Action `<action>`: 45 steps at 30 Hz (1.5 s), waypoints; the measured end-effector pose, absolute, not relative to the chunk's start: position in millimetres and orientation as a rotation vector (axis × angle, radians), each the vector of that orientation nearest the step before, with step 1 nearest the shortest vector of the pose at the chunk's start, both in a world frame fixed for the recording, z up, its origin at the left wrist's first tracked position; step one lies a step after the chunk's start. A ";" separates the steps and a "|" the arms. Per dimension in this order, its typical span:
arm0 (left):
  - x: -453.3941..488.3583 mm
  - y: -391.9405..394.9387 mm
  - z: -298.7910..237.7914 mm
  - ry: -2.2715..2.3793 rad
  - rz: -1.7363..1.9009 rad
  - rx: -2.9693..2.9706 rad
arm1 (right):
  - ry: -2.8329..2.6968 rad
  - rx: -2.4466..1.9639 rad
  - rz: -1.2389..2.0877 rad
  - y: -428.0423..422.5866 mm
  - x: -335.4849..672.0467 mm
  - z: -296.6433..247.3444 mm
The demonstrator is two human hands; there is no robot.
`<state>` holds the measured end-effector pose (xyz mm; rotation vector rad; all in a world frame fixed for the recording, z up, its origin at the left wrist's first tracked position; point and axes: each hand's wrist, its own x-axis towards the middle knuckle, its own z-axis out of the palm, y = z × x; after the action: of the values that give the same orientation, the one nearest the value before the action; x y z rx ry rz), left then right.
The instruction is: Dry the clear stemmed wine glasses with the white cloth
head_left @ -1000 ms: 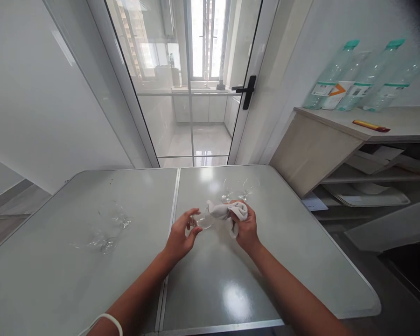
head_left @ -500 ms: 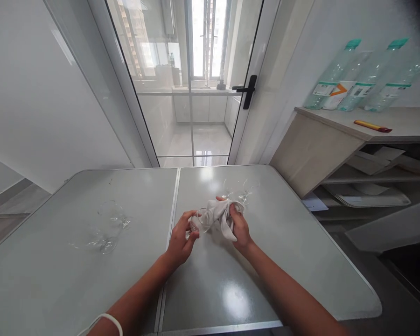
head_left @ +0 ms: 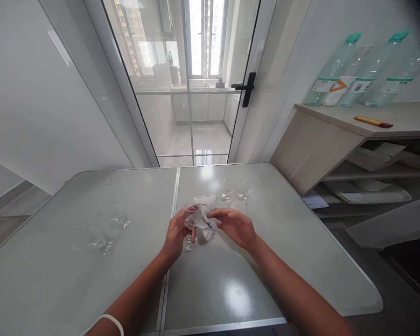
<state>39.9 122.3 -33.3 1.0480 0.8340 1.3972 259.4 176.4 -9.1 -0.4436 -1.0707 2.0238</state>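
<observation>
We have turned the wine glass [head_left: 189,220] from its sideways tilt to nearly upright in our left hand [head_left: 176,234], and its stem and foot now show below the fingers. The white cloth [head_left: 205,221], bunched in our right hand [head_left: 236,227] before, has shifted left beside the bowl. Our right fingers have straightened, uncovering the feet of the two far glasses [head_left: 245,196].
</observation>
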 end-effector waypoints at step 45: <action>52.3 117.6 -26.2 1.020 0.972 1.327 | -1.441 -0.470 1.808 175.1 263.0 -3.9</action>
<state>52.3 117.6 -26.2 1.3274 1.0201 0.9716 263.0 175.1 -3.9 -0.4705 -1.4413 1.8084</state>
